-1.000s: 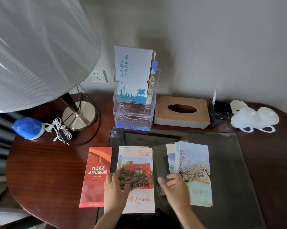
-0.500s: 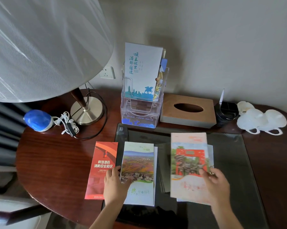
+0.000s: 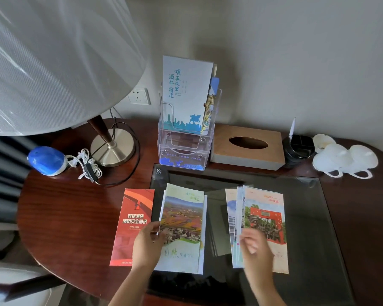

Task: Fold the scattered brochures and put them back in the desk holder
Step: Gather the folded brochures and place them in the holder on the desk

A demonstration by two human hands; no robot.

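Landscape brochure (image 3: 183, 226) is lying on the glass mat (image 3: 307, 217), left hand (image 3: 147, 247) pinching its edge; right hand (image 3: 255, 248) is hovering over another stack (image 3: 265, 217), fingers too blurred to tell.

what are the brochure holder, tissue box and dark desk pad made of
Brochure holder: clear glossy plastic, probably acrylic; the desk shows through its walls. Tissue box: light wood or veneer, judging by its matte tan surface. Dark desk pad: likely glass, smooth and glossy, since it shows reflections.
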